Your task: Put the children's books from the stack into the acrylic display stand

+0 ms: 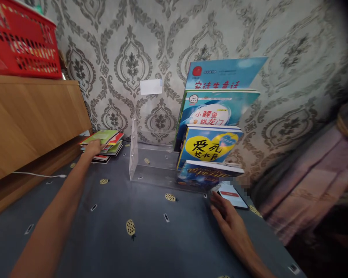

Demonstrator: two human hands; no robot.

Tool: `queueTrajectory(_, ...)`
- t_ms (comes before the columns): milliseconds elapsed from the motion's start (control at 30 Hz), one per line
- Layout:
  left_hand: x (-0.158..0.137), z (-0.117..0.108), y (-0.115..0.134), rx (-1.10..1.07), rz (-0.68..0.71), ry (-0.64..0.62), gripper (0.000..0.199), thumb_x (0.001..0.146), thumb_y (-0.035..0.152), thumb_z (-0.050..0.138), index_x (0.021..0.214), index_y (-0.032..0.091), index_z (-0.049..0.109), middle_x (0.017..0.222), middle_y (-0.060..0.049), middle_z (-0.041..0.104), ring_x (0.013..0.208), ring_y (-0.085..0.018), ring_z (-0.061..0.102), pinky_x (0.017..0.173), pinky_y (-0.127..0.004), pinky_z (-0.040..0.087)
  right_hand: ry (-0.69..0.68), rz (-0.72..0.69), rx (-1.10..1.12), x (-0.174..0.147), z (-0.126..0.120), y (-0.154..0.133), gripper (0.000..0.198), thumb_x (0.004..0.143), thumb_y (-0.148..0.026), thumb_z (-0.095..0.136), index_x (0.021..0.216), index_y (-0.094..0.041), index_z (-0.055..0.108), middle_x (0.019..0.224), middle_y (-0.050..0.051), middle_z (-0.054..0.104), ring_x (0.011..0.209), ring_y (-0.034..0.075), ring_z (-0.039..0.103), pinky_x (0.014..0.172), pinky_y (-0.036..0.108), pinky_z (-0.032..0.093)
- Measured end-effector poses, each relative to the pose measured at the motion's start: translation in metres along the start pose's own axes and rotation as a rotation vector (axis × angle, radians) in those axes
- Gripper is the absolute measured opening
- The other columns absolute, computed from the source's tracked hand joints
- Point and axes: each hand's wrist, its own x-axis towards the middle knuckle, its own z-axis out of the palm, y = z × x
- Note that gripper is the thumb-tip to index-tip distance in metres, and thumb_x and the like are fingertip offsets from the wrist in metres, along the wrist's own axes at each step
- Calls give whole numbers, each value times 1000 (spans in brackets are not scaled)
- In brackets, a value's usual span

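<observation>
Left hand [93, 148] is stretched way out to the middle left of the frame, fingers laid on top of a small stack of books [106, 144] lying flat on the grey pineapple-print cloth [133, 239]. Looks like it's curling over the top green one, but it's too blurry to say if it's really gripping. Right hand [230, 220] sits lower right, flat and relaxed on the cloth, fingertips just touching a phone [233, 195] with its screen lit. Centre frame there's a clear acrylic rack [142, 162] with four books [210, 144] stepped up its right side, left side bare. Red basket [23, 38] sits upper left on a wooden cabinet [26, 116].
</observation>
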Motion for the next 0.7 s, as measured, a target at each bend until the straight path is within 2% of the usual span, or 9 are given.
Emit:
queueTrajectory(167,-5,-4,1,52,52,32,49,97,39,32,119,8,63,125,-28,65,116,-42,62,95,-56,46,11,9,-16,0,1,-2,63,84,-61,56,132,-20,58,121,16,71,113,33,68,97,52,56)
queueTrajectory(367,-20,-8,6,128,173,149,41,91,14,34,121,5,60,110,-29,70,107,-39,67,100,-55,40,-19,23,-14,-1,0,-5,61,86,-60,54,131,-19,57,122,16,71,115,32,68,97,49,57)
queueTrajectory(567,-42,-14,5,191,269,247,39,89,11,35,113,7,65,107,-28,71,102,-37,68,101,-56,36,-31,11,-14,-1,-1,-6,58,88,-59,53,131,-21,57,124,16,70,115,33,68,98,51,56)
queueTrajectory(700,-72,-8,-6,239,404,411,37,93,15,32,107,9,67,102,-25,71,103,-37,66,101,-56,36,-45,1,-13,0,-2,-4,57,88,-59,52,131,-22,56,124,16,70,115,33,68,98,51,56)
